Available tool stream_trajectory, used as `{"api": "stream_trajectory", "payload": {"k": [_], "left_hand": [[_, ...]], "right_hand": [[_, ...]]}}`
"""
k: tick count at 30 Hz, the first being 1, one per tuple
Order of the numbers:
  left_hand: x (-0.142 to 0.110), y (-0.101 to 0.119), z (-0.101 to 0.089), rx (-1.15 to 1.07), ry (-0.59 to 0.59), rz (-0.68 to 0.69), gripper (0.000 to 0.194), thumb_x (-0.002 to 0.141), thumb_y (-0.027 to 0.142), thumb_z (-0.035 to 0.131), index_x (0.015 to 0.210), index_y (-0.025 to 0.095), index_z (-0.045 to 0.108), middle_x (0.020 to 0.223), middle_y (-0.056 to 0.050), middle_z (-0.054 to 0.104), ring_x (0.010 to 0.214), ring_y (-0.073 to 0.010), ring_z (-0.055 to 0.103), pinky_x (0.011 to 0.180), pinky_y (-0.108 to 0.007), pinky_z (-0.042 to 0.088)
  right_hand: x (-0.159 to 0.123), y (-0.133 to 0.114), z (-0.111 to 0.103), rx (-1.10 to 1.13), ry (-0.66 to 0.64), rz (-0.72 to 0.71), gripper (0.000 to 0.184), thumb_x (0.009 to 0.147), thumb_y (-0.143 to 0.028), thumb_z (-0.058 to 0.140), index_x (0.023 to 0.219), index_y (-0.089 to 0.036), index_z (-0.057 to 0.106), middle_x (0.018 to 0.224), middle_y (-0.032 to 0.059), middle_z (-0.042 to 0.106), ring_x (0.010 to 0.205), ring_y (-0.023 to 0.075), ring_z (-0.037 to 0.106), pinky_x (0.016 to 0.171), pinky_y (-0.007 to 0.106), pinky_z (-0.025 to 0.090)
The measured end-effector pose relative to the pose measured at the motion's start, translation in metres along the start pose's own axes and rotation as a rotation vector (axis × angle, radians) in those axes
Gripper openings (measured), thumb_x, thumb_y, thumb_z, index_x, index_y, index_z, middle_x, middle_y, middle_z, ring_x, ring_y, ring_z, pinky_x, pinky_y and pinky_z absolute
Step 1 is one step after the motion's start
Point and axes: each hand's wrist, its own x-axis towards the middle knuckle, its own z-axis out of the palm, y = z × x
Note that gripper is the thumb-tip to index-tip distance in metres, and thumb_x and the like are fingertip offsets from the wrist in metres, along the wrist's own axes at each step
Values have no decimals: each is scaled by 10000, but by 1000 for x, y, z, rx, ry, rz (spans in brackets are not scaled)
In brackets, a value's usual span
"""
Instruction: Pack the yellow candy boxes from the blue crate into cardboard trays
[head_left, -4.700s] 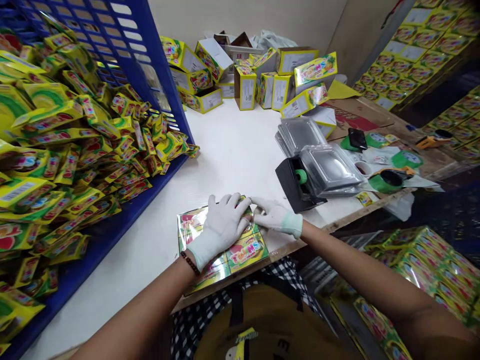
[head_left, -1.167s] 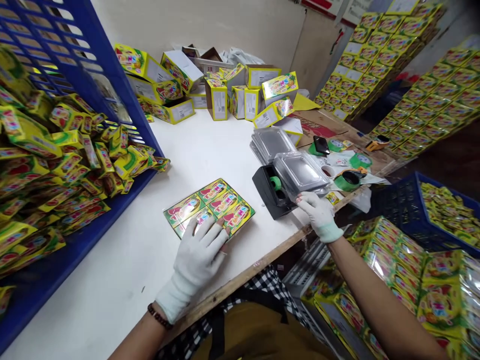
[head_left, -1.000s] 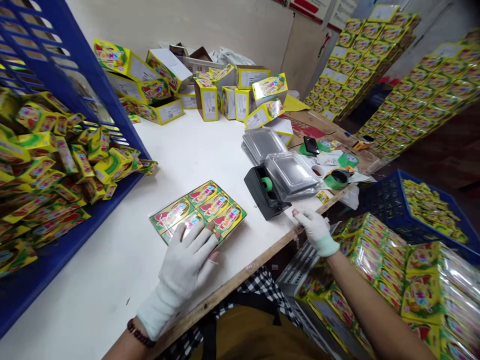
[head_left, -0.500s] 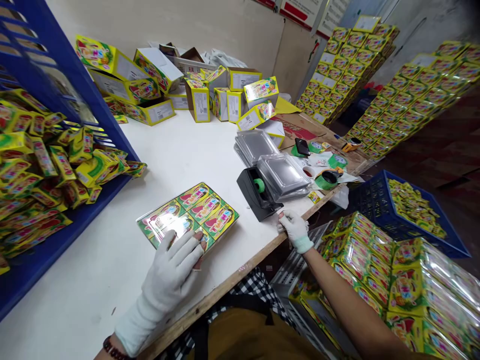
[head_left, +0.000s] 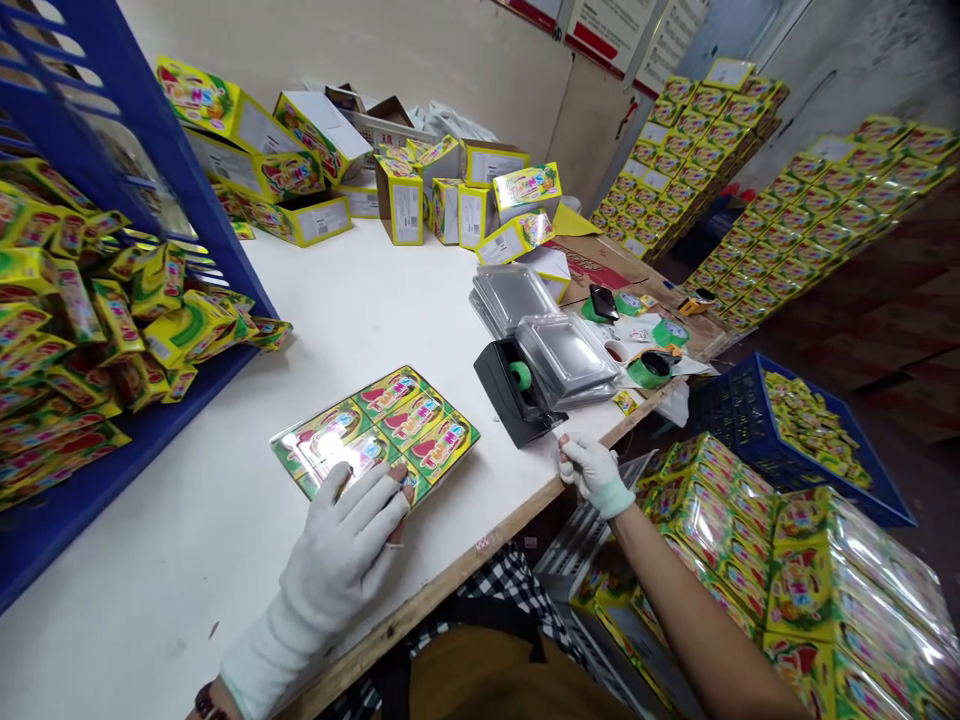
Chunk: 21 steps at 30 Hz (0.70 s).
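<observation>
My left hand (head_left: 337,545), in a white glove with some fingertips bare, lies palm down with its fingers stretched over the near edge of a clear-topped pack (head_left: 390,425) of small green, yellow and red boxes. The pack rests flat on the white table. To its right stands a black tape dispenser (head_left: 517,395) with a green-cored roll. Just off the dispenser's front end, my gloved right hand (head_left: 592,472) is closed in a pinch. A short piece of clear tape (head_left: 556,434) shows between its fingertips and the dispenser.
Clear plastic lids (head_left: 566,355) are stacked behind the dispenser. A blue crate (head_left: 217,215) of small boxes leans in at left. Yellow cartons (head_left: 405,205) line the back. Wrapped packs (head_left: 810,560) and another blue crate (head_left: 739,415) stand beyond the table's right edge (head_left: 525,510).
My right hand has shifted slightly down from the dispenser's end, and a bit more clear tape shows there. My left hand stays on the pack. The view has tilted slightly.
</observation>
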Motion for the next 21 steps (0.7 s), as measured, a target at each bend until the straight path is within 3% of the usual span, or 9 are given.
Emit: {"api": "stream_trajectory", "payload": {"k": [5,9,11,16,18,21], "left_hand": [[-2,-2,0,-4,8,-9,321,838,117,485,1144,170,566,1222,-161,669,1152,-299,616,1056,-577,334],[-6,1,3,-35,30,-34,323,830,116,508,1146,170,549,1205,-160,666,1151,-301,612,1070,-600,334],[-8,4,3,-53,61,-74,334,818,101,534,1146,167,523,1208,-169,651,1155,-303,602,1072,-623,346],[-9,14,-2,-166,110,-244,406,791,58,581,1160,178,466,1314,-203,541,1283,-317,497,1056,-616,420],[-9,16,-4,-205,116,-271,492,794,58,588,1239,200,434,1333,-190,517,1309,-317,469,1038,-603,446],[-10,15,-6,-173,95,-221,656,808,57,561,1395,265,353,1358,-169,487,1313,-321,452,1016,-623,446]], "right_hand": [[2,2,-12,-8,53,-42,445,624,-493,816,696,-199,490,509,-82,460,378,52,395,347,181,329],[-22,-3,0,5,-56,23,452,610,-503,842,720,-191,533,538,-59,495,409,66,425,369,200,379],[-40,-1,26,28,-179,78,428,643,-490,840,749,-187,558,570,-42,534,425,75,460,388,211,410],[-80,11,120,76,-513,233,386,715,-475,814,814,-177,589,629,-28,604,447,74,532,423,197,458],[-88,17,146,60,-545,266,405,724,-513,795,805,-172,593,621,-25,612,439,72,536,416,189,452],[-91,26,164,24,-513,264,441,723,-567,770,770,-168,588,601,-29,612,417,63,519,397,174,421]]}}
